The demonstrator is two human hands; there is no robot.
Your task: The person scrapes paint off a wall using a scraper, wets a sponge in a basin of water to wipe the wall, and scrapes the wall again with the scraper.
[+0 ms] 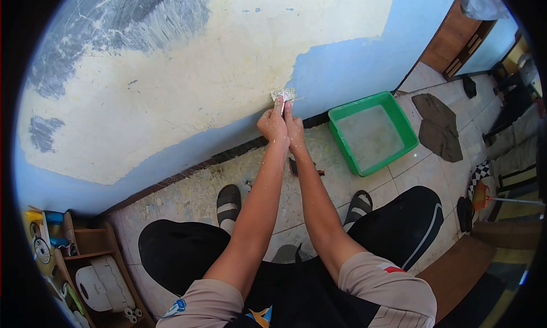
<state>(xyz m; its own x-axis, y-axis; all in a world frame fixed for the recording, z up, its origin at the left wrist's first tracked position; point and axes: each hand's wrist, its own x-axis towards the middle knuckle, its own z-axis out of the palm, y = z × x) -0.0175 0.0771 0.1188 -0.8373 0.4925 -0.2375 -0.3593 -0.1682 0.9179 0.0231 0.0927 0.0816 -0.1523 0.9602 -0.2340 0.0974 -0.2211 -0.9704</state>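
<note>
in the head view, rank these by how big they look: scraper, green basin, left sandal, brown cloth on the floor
1. green basin
2. brown cloth
3. left sandal
4. scraper, judging only the part not hidden by fingers

A wooden shelf unit stands on the pale tiled floor, lower left

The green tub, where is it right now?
In the head view, the green tub sits on the floor right of the right hand, near the wall, left of the brown cloth.
</note>
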